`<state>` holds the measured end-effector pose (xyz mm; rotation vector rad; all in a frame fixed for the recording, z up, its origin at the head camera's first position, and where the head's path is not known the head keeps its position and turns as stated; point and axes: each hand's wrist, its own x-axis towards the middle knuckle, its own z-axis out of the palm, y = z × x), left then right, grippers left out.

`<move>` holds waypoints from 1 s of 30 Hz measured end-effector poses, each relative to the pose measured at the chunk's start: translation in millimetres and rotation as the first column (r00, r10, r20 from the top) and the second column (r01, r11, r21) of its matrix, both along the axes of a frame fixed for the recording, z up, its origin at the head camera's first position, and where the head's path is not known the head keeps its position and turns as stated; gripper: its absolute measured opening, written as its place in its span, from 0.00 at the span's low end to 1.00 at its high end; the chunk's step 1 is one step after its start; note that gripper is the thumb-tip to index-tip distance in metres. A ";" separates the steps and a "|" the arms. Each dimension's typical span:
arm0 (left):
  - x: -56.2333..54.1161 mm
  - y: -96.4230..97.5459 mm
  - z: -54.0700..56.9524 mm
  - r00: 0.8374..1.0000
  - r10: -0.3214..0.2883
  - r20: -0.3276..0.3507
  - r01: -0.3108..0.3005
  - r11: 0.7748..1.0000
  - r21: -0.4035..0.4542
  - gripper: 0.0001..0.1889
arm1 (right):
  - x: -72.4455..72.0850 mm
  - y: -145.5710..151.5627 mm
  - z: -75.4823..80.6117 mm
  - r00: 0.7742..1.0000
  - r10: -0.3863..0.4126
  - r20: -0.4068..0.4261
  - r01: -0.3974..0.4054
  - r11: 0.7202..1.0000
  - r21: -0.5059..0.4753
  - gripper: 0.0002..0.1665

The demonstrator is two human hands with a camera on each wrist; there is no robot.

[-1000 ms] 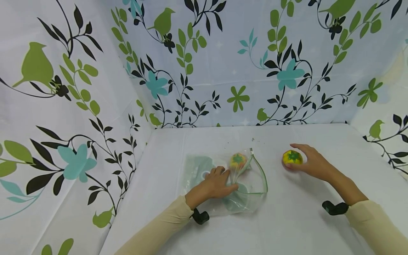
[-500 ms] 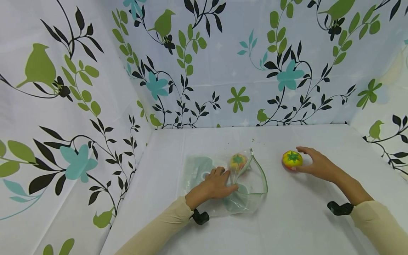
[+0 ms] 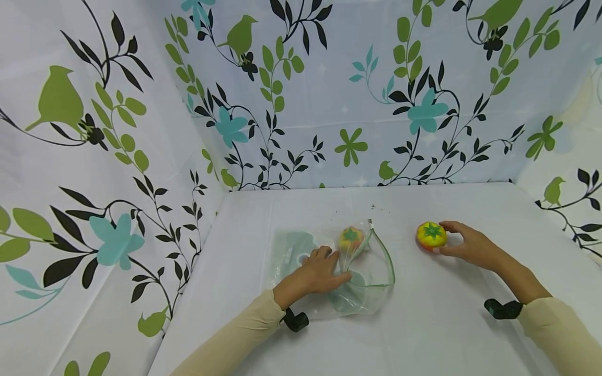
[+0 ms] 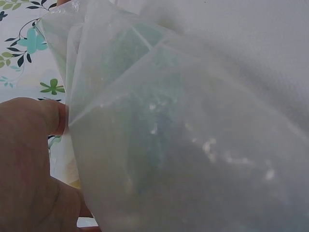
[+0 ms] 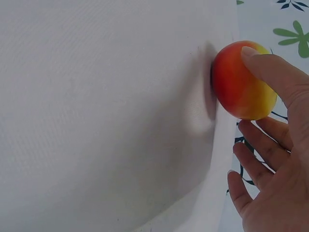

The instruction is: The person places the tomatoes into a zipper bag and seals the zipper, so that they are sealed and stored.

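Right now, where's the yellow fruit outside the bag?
In the head view, the yellow fruit is right of centre on the white table, immediately left of the right hand and right of the clear bag.

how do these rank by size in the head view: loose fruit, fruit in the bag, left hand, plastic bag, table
1. table
2. plastic bag
3. left hand
4. loose fruit and fruit in the bag: too alike to rank
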<state>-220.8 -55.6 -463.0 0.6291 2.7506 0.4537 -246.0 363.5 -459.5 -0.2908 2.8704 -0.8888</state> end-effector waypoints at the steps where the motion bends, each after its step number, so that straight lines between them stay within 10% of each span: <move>1: -0.1 0.1 -0.1 1.000 0.000 0.000 0.000 1.000 -0.001 0.44 | 0.4 0.3 -0.3 1.000 -0.001 0.001 0.001 1.000 0.000 0.53; 30: -2.4 -0.7 -0.6 1.000 -0.007 0.008 0.007 1.000 -0.028 0.44 | 1.2 1.4 -5.1 1.000 -0.021 -0.017 0.021 1.000 0.011 0.52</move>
